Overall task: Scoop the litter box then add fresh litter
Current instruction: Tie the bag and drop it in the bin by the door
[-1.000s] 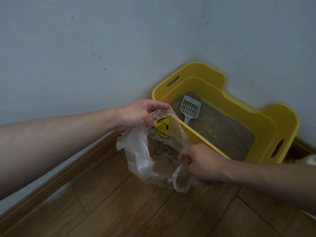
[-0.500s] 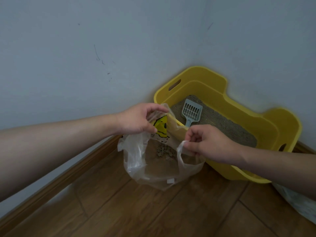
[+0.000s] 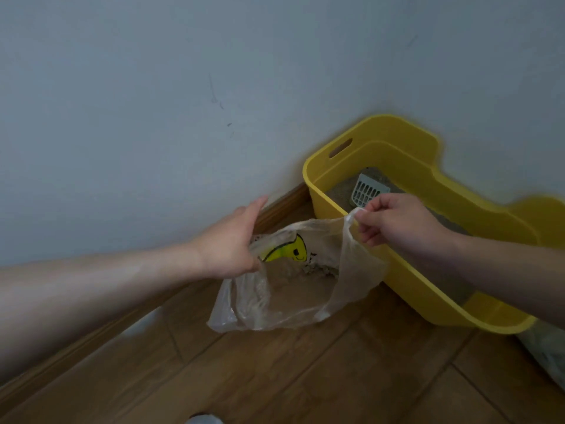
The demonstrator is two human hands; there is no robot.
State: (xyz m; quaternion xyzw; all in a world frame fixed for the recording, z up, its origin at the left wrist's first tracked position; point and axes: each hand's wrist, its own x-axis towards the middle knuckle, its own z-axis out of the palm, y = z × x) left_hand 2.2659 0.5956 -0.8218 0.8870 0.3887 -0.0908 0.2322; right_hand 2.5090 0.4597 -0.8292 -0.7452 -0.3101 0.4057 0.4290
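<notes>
- pale wall (image 3: 153, 117) meets wooden floor (image 3: 305, 377) at a corner, where the yellow litter box (image 3: 409, 270) sits.
- grey scoop (image 3: 368, 191) lies on the litter (image 3: 337, 194) inside the box.
- clear plastic bag (image 3: 275, 301) with a yellow smiley sags on the floor just beside the box, clumps (image 3: 318, 267) inside it.
- right hand (image 3: 400, 223) pinches the bag's edge, raised over the box rim.
- left hand (image 3: 229, 240) has its fingers straight and touches the bag's other edge, gripping nothing.
</notes>
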